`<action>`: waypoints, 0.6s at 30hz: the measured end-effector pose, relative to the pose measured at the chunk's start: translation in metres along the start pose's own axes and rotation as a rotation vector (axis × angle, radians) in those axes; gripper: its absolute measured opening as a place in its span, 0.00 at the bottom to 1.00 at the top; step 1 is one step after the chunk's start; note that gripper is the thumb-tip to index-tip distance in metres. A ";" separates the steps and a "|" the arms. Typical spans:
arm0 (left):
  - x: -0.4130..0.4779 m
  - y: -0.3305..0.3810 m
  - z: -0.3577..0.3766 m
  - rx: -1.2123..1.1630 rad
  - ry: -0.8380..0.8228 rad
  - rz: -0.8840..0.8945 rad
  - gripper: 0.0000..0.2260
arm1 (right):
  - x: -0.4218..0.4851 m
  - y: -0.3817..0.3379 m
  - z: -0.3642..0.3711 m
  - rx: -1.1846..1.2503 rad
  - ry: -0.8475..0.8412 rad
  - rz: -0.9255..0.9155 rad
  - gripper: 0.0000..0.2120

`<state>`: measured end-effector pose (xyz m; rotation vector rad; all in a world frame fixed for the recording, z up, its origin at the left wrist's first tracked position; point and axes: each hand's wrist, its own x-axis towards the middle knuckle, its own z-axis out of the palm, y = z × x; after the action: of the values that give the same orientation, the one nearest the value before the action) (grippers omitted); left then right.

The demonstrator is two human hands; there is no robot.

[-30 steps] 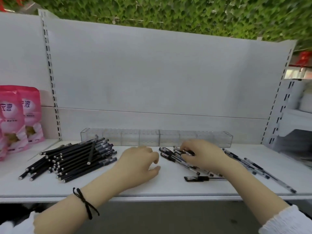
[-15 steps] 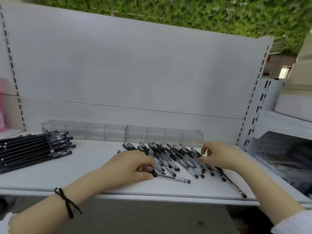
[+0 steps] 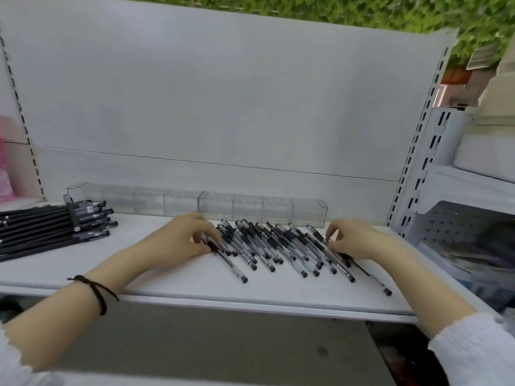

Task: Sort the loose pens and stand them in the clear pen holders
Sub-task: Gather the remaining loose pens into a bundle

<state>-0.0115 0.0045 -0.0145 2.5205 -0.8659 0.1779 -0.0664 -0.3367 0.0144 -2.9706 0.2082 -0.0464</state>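
We see loose pens point(image 3: 273, 246) fanned mid-frame on the white shelf point(image 3: 167, 277), in front of the clear pen holders point(image 3: 195, 203). Our left hand point(image 3: 181, 240) and right hand point(image 3: 354, 242) each pinch one at the fan's edges. Ivy wall point(image 3: 362, 9) up top.

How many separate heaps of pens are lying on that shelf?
2. Black pens lie heaped at the shelf's left end; clear pens lie spread before the clear holders, between the left hand and right hand. More may hide under the hands.
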 end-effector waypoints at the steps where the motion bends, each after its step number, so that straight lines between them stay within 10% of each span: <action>1: 0.004 0.001 0.000 -0.014 0.011 -0.030 0.12 | 0.003 0.000 0.001 0.024 0.013 0.003 0.16; 8: 0.021 0.002 0.010 -0.116 0.118 -0.315 0.18 | 0.015 0.006 0.008 0.174 0.115 0.014 0.11; 18: 0.036 0.025 0.046 0.110 0.021 -0.218 0.23 | 0.018 0.016 0.014 0.184 0.112 0.025 0.14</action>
<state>0.0010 -0.0540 -0.0356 2.6881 -0.5810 0.1845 -0.0504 -0.3523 -0.0019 -2.7839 0.2408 -0.2174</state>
